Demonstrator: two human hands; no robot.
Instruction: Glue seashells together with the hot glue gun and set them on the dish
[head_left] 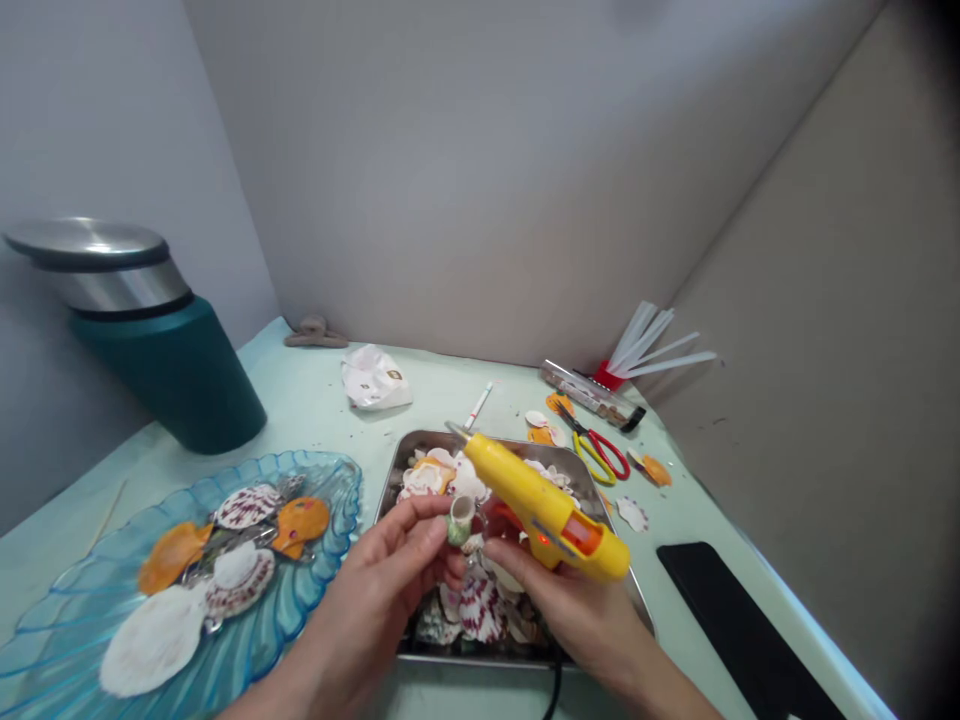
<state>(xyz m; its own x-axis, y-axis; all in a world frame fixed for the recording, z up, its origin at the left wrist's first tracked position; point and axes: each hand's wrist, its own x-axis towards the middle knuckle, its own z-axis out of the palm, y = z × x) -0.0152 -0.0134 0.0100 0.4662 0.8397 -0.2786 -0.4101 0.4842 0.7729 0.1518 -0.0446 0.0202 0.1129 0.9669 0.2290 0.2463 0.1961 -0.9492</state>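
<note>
Pinched in the fingers of my left hand (405, 560) is a small greenish snail shell (460, 520), its round opening facing up. My right hand (570, 600) grips a yellow hot glue gun (540, 495) with an orange-red light showing on it. The nozzle points up and to the left, above and apart from the shell. Both hands are over a metal tray (397, 470) filled with shells. Among them lies a purple-and-white scallop shell (480, 605), just below my hands. The fingertips of my right hand are partly hidden behind the gun.
A blue shell-shaped plate (300, 590) with several scallop shells stands left, a green tumbler (172, 370) behind it. Scissors (596, 450), loose shells, a clear tube (589, 392) and glue sticks (637, 340) in a red holder lie back right. A black slab (742, 630) lies near right.
</note>
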